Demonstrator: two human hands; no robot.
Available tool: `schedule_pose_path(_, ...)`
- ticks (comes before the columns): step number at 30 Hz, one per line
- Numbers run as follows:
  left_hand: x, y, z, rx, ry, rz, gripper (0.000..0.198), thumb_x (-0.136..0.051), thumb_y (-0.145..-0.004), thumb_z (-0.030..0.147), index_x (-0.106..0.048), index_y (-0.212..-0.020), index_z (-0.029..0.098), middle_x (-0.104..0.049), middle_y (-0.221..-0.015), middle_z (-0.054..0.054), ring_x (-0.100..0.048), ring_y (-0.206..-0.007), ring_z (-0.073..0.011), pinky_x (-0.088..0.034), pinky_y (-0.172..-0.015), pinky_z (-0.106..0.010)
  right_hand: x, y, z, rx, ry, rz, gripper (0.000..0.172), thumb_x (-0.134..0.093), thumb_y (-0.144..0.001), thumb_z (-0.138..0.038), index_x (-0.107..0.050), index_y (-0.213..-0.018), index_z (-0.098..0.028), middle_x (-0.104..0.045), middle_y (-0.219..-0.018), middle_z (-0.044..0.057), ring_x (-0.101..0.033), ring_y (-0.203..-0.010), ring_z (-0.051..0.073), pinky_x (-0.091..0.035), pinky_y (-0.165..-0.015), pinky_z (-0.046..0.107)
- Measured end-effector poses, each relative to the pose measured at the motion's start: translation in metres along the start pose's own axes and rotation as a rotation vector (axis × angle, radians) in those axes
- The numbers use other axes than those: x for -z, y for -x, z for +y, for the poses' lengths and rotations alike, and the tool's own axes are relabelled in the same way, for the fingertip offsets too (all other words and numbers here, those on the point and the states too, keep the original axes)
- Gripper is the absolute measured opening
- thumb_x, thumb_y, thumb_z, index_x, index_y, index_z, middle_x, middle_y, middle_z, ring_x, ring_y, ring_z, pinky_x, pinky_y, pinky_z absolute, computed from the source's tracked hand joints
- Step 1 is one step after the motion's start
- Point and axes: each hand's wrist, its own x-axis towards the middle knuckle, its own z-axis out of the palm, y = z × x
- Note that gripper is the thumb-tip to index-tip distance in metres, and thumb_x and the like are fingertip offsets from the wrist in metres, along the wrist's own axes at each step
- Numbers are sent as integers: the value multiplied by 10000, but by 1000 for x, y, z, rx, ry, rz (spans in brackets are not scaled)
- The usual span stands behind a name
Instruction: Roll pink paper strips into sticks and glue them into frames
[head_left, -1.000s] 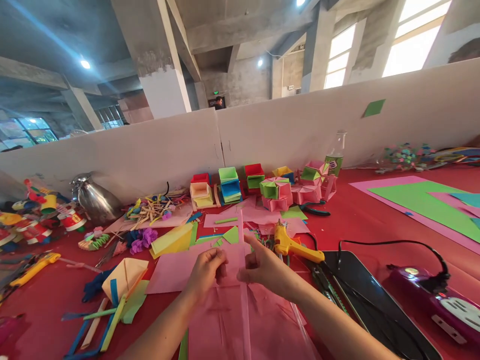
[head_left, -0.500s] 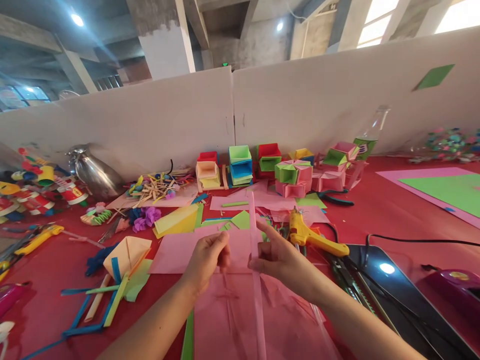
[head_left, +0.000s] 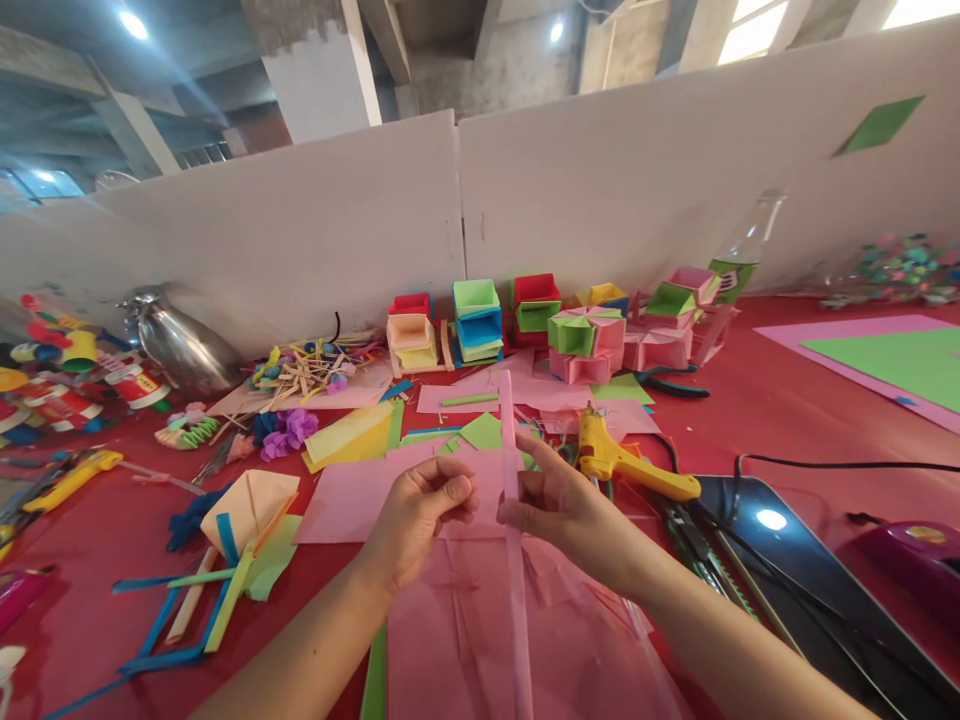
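Note:
A long, narrow folded strip of pink paper (head_left: 513, 600) stands upright in front of me, running down to the bottom edge of the view. My right hand (head_left: 551, 495) pinches it between thumb and fingers, the forefinger lying along its side. Just left of the strip is my left hand (head_left: 431, 505), closed, thumb pressed to the curled fingers; whatever it may hold is hidden. Beneath both hands lie pink paper sheets (head_left: 439, 640), with another pink sheet (head_left: 341, 500) behind.
A yellow glue gun (head_left: 630, 465) lies right of my hands, near a black glossy panel (head_left: 810, 570) and cable. Left sits a cream paper box (head_left: 251, 505) with blue and green strips. Coloured paper boxes (head_left: 478, 325), a steel jug (head_left: 180, 345) and a glass bottle (head_left: 757, 235) line the white partition.
My left hand has turned slightly and shifted a little right, its thumb now lying lower across the fingers. My right hand still holds the pink strip. The view has tilted down slightly.

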Motion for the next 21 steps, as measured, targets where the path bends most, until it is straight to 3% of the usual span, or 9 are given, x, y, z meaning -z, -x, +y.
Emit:
schedule_pose_path(5,-3,2,0,-132,-67,67,82,-583,-772,251,-590,-785,171,-448,-553,62,-402,-476,-29,-320,-477,-148,-2,-1,4,-50,-44,24,644,-611,-741,-291,-253,-1262,-172,-451,-613,-77,-383,-548,85,-306,-528,245)
schedule_pose_path(9,-3,4,2,-167,-177,61,194,-522,-824,352,-563,-916,186,-310,-459,91,-248,-398,-43,-215,-410,-172,-3,0,3,-73,-6,13,683,-610,-743,-295,-228,-1294,-164,-439,-612,-80,-369,-550,85,-300,-524,242)
schedule_pose_path(12,2,4,7,-156,-386,37,297,-518,-821,405,-582,-1002,177,-305,-430,89,-276,-394,-65,-236,-413,-185,-3,1,2,-67,-12,14,659,-608,-743,-294,-246,-1278,-163,-421,-599,-85,-367,-546,85,-289,-513,236)
schedule_pose_path(14,6,5,11,-188,-535,-3,350,-576,-785,385,-580,-1081,197,-474,-535,39,-474,-543,-106,-376,-544,-202,-3,1,2,-60,-17,16,650,-605,-747,-289,-248,-1277,-175,-421,-599,-85,-378,-546,86,-293,-516,235)
schedule_pose_path(15,7,6,12,-219,-592,-29,417,-625,-749,366,-561,-1133,218,-569,-679,-2,-551,-721,-146,-420,-675,-231,-2,1,2,-56,-18,10,650,-604,-749,-285,-246,-1282,-187,-425,-605,-83,-385,-545,86,-296,-517,235)
schedule_pose_path(16,8,7,14,-255,-635,-50,506,-673,-707,345,-534,-1181,240,-612,-871,-43,-548,-933,-192,-409,-814,-270,-2,2,2,-52,-17,3,649,-602,-751,-283,-247,-1288,-199,-428,-613,-81,-388,-543,84,-297,-514,233)
schedule_pose_path(18,7,9,15,-287,-669,-81,577,-700,-677,335,-512,-1217,253,-548,-1169,-81,-397,-1203,-249,-307,-984,-334,-3,3,2,-45,-10,-5,659,-604,-748,-274,-248,-1299,-215,-425,-617,-81,-382,-530,79,-293,-501,226)
schedule_pose_path(21,-1,13,12,-214,-589,-123,412,-565,-792,387,-558,-1169,223,-566,-1179,-87,-435,-1185,-249,-306,-997,-363,-9,6,1,-60,-13,-29,720,-612,-735,-246,-212,-1333,-217,-450,-612,-78,-399,-528,82,-312,-491,219)
